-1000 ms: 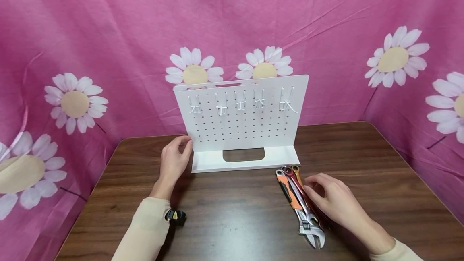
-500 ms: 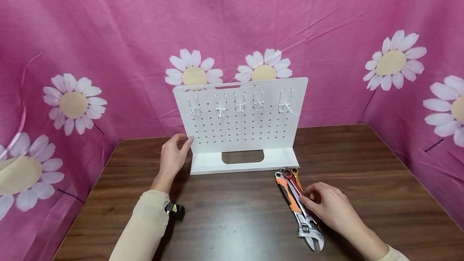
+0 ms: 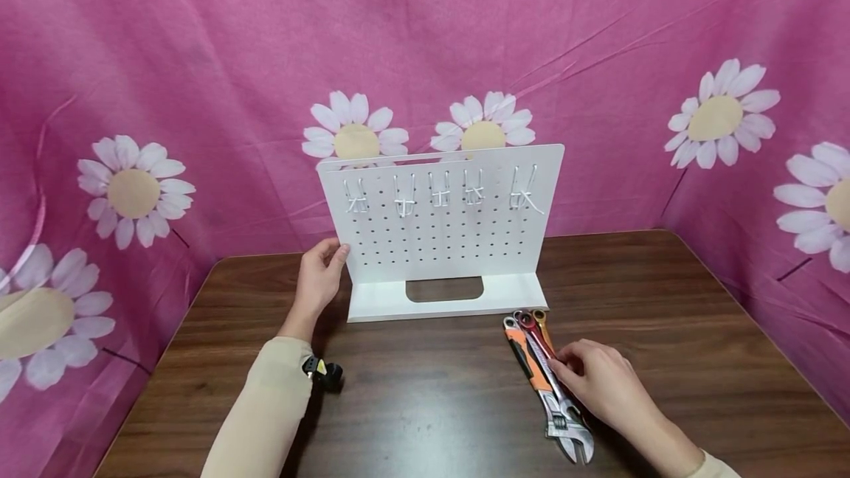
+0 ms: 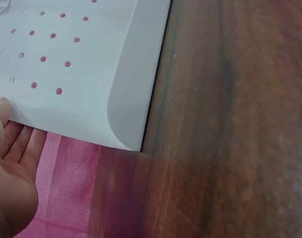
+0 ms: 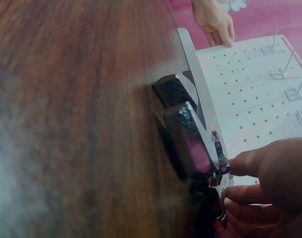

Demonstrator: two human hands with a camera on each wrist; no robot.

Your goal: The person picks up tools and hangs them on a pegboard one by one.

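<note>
Pink curtain [image 3: 425, 28] with printed daisies [image 3: 133, 192] hanging round a brown wooden table [image 3: 425, 397]. A bundle of wrenches [image 3: 556, 382] is lying on the table at the right, just before the white pegboard [image 3: 434, 238]; ring ends pointing toward the board, open ends toward the person. An orange-and-black handle [image 3: 526, 358] is showing on the bundle's left side, a red ring end [image 3: 527, 321] beside it, a yellow one [image 3: 541, 318] further right. The right hand [image 3: 604, 378] is touching the bundle's right side, thumb and fingertips set narrow — whether gripping, I cannot tell. The left hand [image 3: 317, 279] is holding the board's left edge, thumb in front, fingers behind. The board is standing upright on its base, pairs of wire hooks [image 3: 405, 201] lining its upper part. A black device [image 3: 324, 373] is sitting at the left sleeve [image 3: 265, 397].
</note>
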